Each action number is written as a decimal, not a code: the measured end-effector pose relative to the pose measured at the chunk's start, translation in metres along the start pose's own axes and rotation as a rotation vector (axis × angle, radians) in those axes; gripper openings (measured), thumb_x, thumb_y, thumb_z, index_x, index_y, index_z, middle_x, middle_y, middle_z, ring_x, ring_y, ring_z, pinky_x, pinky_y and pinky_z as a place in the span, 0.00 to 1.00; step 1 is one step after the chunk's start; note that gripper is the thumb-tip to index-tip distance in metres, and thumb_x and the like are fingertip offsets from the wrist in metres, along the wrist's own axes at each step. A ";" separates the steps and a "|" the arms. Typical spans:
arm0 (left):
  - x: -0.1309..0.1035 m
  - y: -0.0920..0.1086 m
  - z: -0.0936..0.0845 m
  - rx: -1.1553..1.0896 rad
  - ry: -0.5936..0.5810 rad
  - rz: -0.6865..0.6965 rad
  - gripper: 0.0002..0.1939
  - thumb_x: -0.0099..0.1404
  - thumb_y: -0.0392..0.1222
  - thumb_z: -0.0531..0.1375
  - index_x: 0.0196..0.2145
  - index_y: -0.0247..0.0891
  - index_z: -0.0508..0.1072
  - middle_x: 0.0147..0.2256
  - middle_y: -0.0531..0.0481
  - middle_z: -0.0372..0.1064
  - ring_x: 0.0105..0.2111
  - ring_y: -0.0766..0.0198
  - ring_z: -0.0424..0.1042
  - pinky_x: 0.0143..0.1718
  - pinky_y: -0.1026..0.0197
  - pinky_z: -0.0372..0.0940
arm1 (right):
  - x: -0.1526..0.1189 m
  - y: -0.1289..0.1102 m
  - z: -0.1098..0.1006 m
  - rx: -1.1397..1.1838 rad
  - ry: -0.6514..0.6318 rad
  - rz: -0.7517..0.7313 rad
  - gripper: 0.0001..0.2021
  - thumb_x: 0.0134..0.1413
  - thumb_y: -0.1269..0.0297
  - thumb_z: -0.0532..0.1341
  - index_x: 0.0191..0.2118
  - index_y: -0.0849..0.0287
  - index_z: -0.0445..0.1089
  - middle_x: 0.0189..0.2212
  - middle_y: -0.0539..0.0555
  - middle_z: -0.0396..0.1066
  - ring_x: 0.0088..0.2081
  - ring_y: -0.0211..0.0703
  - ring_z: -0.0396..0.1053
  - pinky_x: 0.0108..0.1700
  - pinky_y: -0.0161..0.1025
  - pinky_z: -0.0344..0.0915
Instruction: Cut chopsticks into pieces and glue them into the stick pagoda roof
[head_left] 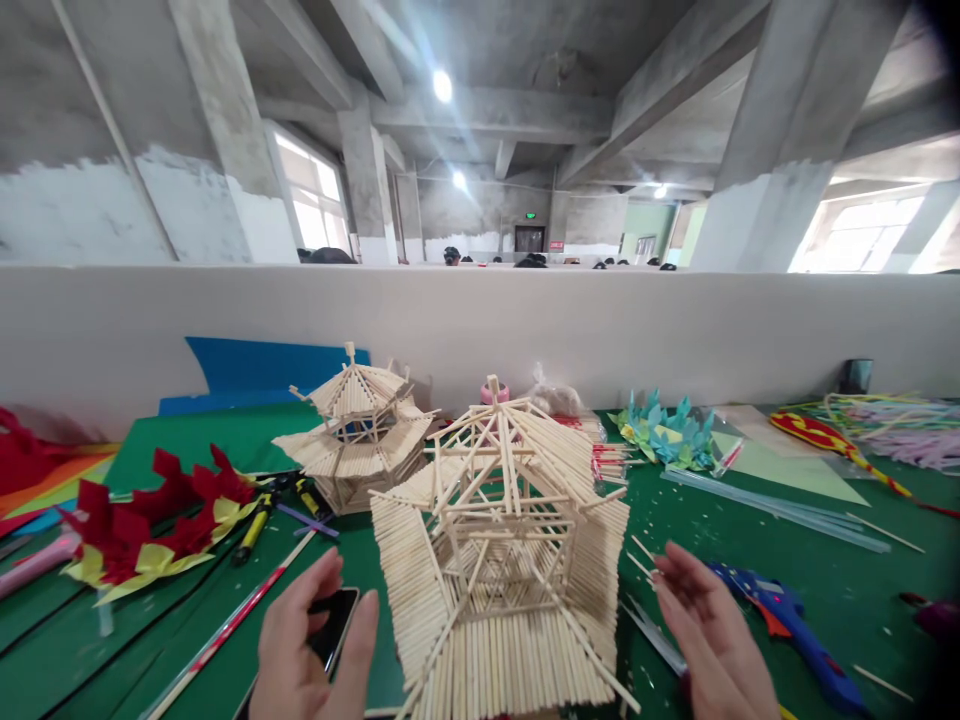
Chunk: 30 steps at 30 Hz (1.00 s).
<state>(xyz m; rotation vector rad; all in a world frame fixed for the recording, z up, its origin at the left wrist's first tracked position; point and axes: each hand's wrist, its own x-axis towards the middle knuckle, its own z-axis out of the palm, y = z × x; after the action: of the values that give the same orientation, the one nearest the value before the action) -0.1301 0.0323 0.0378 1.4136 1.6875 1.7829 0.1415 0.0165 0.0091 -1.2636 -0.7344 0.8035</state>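
A pavilion model of thin wooden sticks (502, 655) stands upright between my hands, its upper roof partly unfilled at the front. To its left, my left hand (311, 640) has thumb and fingers apart, with a dark phone (334, 625) visible on the table behind them. My right hand (709, 635) is on the other side, fingers extended and the palm turned toward the model. Near those fingertips are thin loose sticks (641, 555); whether they touch the hand is unclear. Beside this hand lies metal scissors or a similar tool (654, 638), partly hidden.
A second stick pavilion (356, 440) stands behind left. Red and yellow paper pieces (161, 510) and a yellow-black cutter (255, 525) lie left. A blue glue gun (799, 620), clear glue sticks (776, 508) and a teal paper flower (667, 430) are right. A white partition (480, 320) borders the table.
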 end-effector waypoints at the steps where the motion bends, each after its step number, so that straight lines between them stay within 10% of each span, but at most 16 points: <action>1: 0.002 0.008 0.000 0.134 0.027 0.211 0.21 0.54 0.43 0.59 0.46 0.42 0.63 0.45 0.46 0.59 0.45 0.54 0.60 0.46 0.53 0.55 | 0.001 -0.007 0.001 -0.100 0.015 -0.138 0.22 0.41 0.60 0.63 0.46 0.55 0.63 0.40 0.54 0.68 0.42 0.47 0.65 0.40 0.38 0.63; 6: 0.024 0.060 0.026 0.330 -0.130 1.004 0.17 0.51 0.31 0.60 0.40 0.37 0.69 0.38 0.45 0.66 0.41 0.54 0.63 0.42 0.52 0.57 | 0.002 -0.054 0.036 -0.466 -0.216 -0.864 0.12 0.49 0.70 0.57 0.41 0.54 0.65 0.34 0.53 0.65 0.36 0.43 0.64 0.36 0.39 0.63; 14: 0.035 0.069 0.057 0.258 -0.163 1.012 0.09 0.54 0.36 0.60 0.36 0.39 0.72 0.33 0.49 0.73 0.39 0.55 0.66 0.42 0.50 0.52 | 0.015 -0.076 0.077 -0.710 -0.258 -1.224 0.12 0.44 0.72 0.61 0.38 0.55 0.69 0.25 0.51 0.62 0.28 0.41 0.59 0.28 0.39 0.57; 23: 0.040 0.059 0.066 0.211 -0.124 1.104 0.08 0.55 0.34 0.59 0.35 0.39 0.73 0.29 0.51 0.74 0.36 0.59 0.67 0.43 0.53 0.50 | 0.019 -0.073 0.072 -0.633 -0.264 -1.202 0.14 0.44 0.74 0.60 0.40 0.56 0.66 0.25 0.51 0.63 0.29 0.41 0.60 0.29 0.38 0.59; 30: 0.039 0.054 0.063 0.250 -0.195 1.159 0.10 0.56 0.31 0.57 0.36 0.39 0.72 0.31 0.48 0.74 0.36 0.57 0.68 0.40 0.52 0.52 | 0.041 -0.034 -0.017 -0.715 0.114 -0.577 0.09 0.53 0.60 0.50 0.34 0.53 0.66 0.28 0.50 0.68 0.29 0.41 0.68 0.29 0.33 0.63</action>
<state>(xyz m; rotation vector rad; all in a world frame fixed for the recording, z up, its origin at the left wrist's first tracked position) -0.0768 0.0846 0.0912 2.9414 1.0102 1.7680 0.1811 0.0381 0.0411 -1.5853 -1.2770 -0.0264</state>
